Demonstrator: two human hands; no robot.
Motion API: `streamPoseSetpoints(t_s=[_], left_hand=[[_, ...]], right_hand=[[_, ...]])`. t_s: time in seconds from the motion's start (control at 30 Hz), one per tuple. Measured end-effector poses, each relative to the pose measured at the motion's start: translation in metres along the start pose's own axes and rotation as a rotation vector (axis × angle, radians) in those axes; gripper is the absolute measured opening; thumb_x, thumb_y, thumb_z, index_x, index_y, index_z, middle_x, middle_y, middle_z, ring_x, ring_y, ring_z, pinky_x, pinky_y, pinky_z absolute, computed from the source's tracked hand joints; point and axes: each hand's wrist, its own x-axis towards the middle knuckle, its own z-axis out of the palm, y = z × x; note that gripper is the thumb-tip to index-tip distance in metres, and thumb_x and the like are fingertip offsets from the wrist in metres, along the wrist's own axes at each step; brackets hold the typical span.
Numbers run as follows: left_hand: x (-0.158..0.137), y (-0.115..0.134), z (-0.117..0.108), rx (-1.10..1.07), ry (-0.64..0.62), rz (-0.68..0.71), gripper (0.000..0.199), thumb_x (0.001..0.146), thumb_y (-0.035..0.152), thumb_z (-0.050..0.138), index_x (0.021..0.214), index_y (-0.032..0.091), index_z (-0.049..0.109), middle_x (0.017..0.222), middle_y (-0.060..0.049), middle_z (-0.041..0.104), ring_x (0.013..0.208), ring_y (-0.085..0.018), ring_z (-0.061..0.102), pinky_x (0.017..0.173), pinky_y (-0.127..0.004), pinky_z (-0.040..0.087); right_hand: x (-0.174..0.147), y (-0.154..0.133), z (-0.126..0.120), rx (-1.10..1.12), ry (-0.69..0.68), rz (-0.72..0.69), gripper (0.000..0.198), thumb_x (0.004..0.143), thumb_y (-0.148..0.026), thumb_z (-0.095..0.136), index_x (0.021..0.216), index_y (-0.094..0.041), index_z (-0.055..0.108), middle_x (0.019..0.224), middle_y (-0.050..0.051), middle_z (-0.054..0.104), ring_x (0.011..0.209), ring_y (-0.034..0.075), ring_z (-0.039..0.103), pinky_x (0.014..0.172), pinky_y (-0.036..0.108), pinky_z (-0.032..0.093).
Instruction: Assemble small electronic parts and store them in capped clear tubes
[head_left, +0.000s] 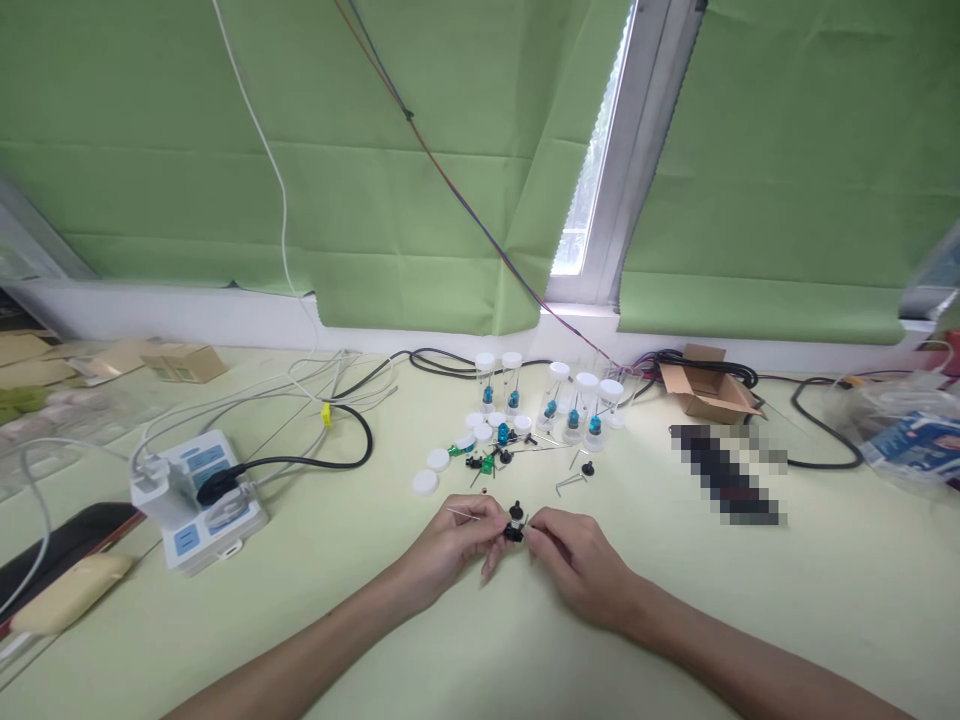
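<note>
My left hand (461, 540) is closed, its thumb and fingers pinching a small black fitting (514, 534). A thin metal rod (463, 514) lies across the same hand. Close on the other side, my right hand (577, 560) has its fingertips pinched together at the fitting; what is between them is too small to make out. Just beyond the fingertips sits a black knob-like piece (516, 510). Farther out are L-shaped hex keys (571, 484), another black knob-like piece (588, 468), and a small green part (488, 464) among black ones.
Clear tubes (573, 415) with white lids and blue parts stand behind. White caps (425, 482) lie left of the loose parts. A power strip (214, 500) with cables is at left. An open cardboard box (705, 392) and a blurred-out dark object (727, 478) are at right.
</note>
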Motion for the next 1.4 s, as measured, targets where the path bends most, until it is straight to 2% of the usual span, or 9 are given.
streamPoseSetpoints(t_s=[0.1,0.23,0.37,0.8,1.27,1.4], left_hand=[[0.0004,-0.0001,-0.0003,0.005,0.008,-0.002,0.026,0.082,0.029,0.073,0.065,0.012,0.063,0.065,-0.004,0.06,0.049,-0.011,0.054,0.045,-0.023,0.041],[0.0005,0.0007,0.0008,-0.004,0.022,-0.005,0.027,0.081,0.03,0.074,0.063,0.012,0.063,0.065,-0.003,0.059,0.048,-0.011,0.054,0.044,-0.024,0.041],[0.0002,0.0016,0.002,-0.019,0.031,0.003,0.027,0.08,0.03,0.074,0.064,0.012,0.064,0.064,-0.002,0.058,0.046,-0.01,0.053,0.043,-0.024,0.04],[0.0011,0.0022,0.0024,-0.021,0.026,0.012,0.025,0.08,0.028,0.074,0.065,0.011,0.065,0.067,-0.003,0.06,0.046,-0.01,0.054,0.042,-0.023,0.041],[-0.0001,0.0019,0.0011,0.006,0.008,0.005,0.025,0.082,0.027,0.072,0.064,0.012,0.063,0.067,-0.003,0.059,0.048,-0.01,0.054,0.045,-0.023,0.041],[0.0,0.0018,0.001,0.009,0.015,0.005,0.025,0.083,0.028,0.072,0.066,0.011,0.064,0.068,-0.004,0.059,0.048,-0.01,0.054,0.044,-0.023,0.042]], right_hand=[[0.0,-0.0004,-0.0007,0.008,0.008,0.005,0.024,0.099,-0.026,0.042,0.08,-0.019,0.055,0.065,-0.001,0.055,0.057,0.013,0.047,0.058,0.026,0.038],[-0.0018,0.0009,0.0001,0.08,0.008,0.044,0.008,0.096,-0.027,0.05,0.096,-0.019,0.054,0.063,-0.005,0.051,0.053,0.011,0.044,0.053,0.024,0.036],[-0.0043,0.0031,0.0024,0.126,0.008,0.051,0.018,0.091,-0.026,0.058,0.105,-0.02,0.048,0.069,-0.005,0.054,0.051,0.01,0.044,0.05,0.022,0.035],[-0.0041,0.0031,0.0007,0.118,-0.013,0.028,0.005,0.096,-0.023,0.051,0.097,-0.019,0.053,0.063,-0.005,0.048,0.054,0.011,0.043,0.054,0.024,0.035],[-0.0005,-0.0002,-0.0016,0.057,-0.032,0.032,0.022,0.1,-0.026,0.041,0.083,-0.019,0.054,0.07,0.0,0.057,0.061,0.013,0.048,0.062,0.026,0.037],[-0.0004,0.0009,-0.0008,0.117,-0.034,0.062,0.012,0.099,-0.027,0.044,0.099,-0.02,0.053,0.068,-0.003,0.054,0.058,0.012,0.047,0.058,0.024,0.036]])
